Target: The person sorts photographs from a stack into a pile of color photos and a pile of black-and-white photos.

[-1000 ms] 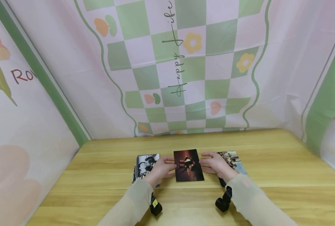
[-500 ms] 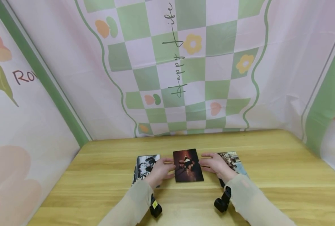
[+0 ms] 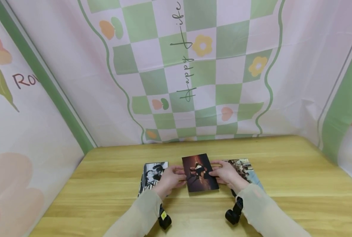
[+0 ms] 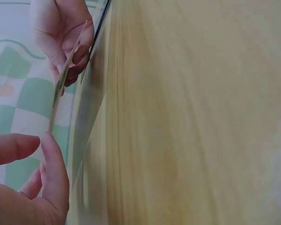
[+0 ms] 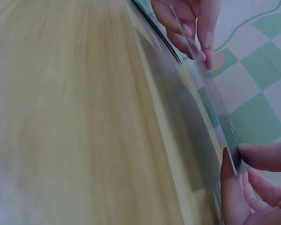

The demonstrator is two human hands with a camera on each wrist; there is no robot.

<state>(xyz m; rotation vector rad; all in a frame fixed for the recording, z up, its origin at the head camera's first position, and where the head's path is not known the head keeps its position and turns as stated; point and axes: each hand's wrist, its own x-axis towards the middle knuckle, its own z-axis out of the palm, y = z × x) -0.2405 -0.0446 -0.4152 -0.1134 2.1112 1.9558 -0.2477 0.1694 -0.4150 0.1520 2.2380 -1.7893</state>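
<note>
A dark reddish photo print is tilted and raised slightly off the table between my two hands. At its right edge my right hand pinches it, with the thumb on the picture face and fingers beneath. My left hand supports the opposite edge on its fingertips. In the left wrist view, the thumb stands apart from the print, whose edge touches the index fingertip. Seen from the right wrist, the print is nearly edge-on above the tabletop.
Black-and-white photos lie left of my left hand, partly covered by it. Colour photos lie under and beyond my right hand. The wooden table meets a patterned cloth backdrop at its back edge.
The dark print lay flat between the hands; now it is lifted and turned slightly. My right thumb has moved onto its face, and the left fingertips are under its edge.
</note>
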